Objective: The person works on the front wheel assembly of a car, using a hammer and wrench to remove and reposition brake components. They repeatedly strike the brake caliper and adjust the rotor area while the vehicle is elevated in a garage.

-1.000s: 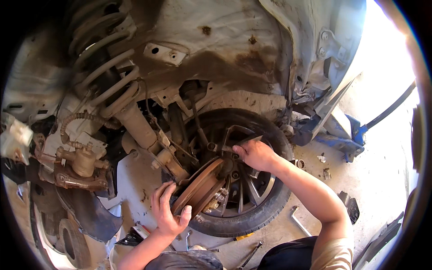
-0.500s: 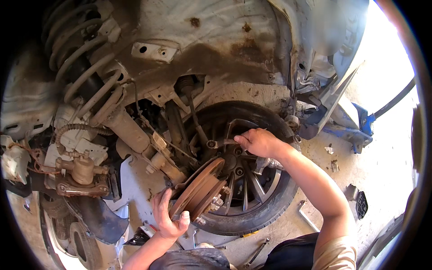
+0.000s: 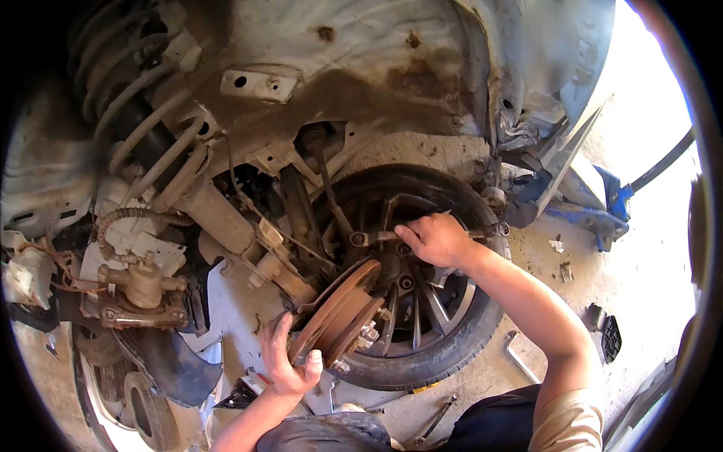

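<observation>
One rusty brake disc (image 3: 339,307) stands tilted in front of one wheel (image 3: 452,364). Two hands are engaged: the left hand (image 3: 288,367) has its grip clamped on the lower edge of the brake disc, and the right hand (image 3: 438,239) has its grip closed around one metal arm (image 3: 382,236). The right hand hides the middle of the metal arm. The brake disc covers part of the wheel. One coil spring (image 3: 154,117) fades into shadow at its upper end
</observation>
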### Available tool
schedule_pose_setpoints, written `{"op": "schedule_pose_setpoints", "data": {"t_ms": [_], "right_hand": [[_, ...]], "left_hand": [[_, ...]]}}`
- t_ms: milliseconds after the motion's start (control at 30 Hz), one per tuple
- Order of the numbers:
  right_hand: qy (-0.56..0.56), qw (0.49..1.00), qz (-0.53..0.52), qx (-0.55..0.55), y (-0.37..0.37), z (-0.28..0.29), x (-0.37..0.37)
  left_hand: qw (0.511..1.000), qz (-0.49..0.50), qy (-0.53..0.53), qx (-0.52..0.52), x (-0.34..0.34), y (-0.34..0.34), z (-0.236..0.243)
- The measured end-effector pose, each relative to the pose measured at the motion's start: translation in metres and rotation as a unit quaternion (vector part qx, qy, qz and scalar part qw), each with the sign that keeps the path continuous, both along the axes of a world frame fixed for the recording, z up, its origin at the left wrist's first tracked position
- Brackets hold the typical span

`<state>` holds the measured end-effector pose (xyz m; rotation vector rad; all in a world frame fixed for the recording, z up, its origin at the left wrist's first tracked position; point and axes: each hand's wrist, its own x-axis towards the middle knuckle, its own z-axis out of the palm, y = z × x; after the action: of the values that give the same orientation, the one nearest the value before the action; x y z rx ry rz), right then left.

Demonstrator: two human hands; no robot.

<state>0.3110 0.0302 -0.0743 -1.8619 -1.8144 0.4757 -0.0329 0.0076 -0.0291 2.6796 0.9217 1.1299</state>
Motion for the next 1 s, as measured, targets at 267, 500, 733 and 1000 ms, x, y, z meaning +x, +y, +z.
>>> {"op": "schedule_pose_setpoints", "data": {"t_ms": [267,500,733,1000], "right_hand": [[-0.075,0.983,-0.087,0.142,0.010,-0.020,-0.013],[-0.009,0.984,-0.156,0.084,0.017,-0.028,-0.016],[0.032,0.981,-0.184,0.049,0.010,-0.005,-0.017],[0.285,0.937,-0.183,-0.083,-0.033,0.006,0.006]], "left_hand": [[1.000,-0.006,-0.007,0.011,0.003,0.004,0.000],[1.000,0.001,-0.010,0.013,0.002,0.001,0.000],[0.999,0.017,0.000,0.034,0.002,0.002,0.003],[0.999,0.014,0.010,0.048,0.006,0.001,0.007]]}}
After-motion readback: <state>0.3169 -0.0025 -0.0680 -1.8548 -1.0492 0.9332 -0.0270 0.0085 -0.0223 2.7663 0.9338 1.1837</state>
